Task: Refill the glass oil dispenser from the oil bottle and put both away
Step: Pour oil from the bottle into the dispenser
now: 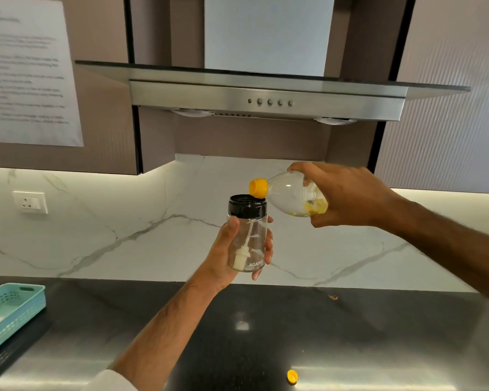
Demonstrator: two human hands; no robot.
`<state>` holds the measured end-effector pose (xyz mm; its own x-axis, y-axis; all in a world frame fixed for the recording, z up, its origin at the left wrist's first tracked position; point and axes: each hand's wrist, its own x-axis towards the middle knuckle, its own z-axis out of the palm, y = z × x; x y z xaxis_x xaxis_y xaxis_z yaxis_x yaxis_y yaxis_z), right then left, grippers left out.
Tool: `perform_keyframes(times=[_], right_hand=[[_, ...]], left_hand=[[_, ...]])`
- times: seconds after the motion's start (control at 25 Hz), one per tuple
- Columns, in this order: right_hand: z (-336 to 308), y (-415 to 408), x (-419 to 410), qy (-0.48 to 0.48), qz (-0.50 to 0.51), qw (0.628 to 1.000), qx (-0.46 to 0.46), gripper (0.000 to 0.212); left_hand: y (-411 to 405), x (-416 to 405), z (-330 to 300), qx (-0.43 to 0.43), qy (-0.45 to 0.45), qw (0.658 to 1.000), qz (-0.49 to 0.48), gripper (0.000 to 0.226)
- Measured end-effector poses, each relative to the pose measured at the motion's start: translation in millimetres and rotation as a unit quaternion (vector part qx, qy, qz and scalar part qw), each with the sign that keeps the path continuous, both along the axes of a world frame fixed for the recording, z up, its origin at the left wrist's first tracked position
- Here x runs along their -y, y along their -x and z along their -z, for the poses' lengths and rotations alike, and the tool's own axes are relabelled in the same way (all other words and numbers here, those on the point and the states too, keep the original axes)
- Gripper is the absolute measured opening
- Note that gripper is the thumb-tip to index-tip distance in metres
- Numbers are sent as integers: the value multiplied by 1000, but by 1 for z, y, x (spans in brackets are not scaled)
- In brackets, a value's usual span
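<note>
My left hand (pixel 226 249) grips the glass oil dispenser (pixel 247 232) upright above the counter; it has a black collar with an open top and a white tube inside. My right hand (pixel 347 194) holds the clear plastic oil bottle (pixel 290 194) tilted on its side, its yellow neck (pixel 258 188) at the dispenser's rim. A little yellow oil sits low in the bottle near my fingers. A small yellow cap (pixel 292 377) lies on the counter near the front edge.
The dark, glossy counter (pixel 266 320) spreads below, with a marble backsplash behind. A teal slotted basket (pixel 12 311) sits at the left edge. A steel range hood (pixel 266 100) hangs overhead. A wall socket (pixel 30 202) is at the left.
</note>
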<state>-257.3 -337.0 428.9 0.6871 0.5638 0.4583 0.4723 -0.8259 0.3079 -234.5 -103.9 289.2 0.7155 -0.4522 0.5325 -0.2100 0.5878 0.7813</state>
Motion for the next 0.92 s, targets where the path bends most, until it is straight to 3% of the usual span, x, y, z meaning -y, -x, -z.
perform_keyframes(times=[0.92], right_hand=[[-29, 3, 6, 121, 12, 989, 83, 104]], left_hand=[[-3, 6, -5, -20, -7, 1000, -5, 71]])
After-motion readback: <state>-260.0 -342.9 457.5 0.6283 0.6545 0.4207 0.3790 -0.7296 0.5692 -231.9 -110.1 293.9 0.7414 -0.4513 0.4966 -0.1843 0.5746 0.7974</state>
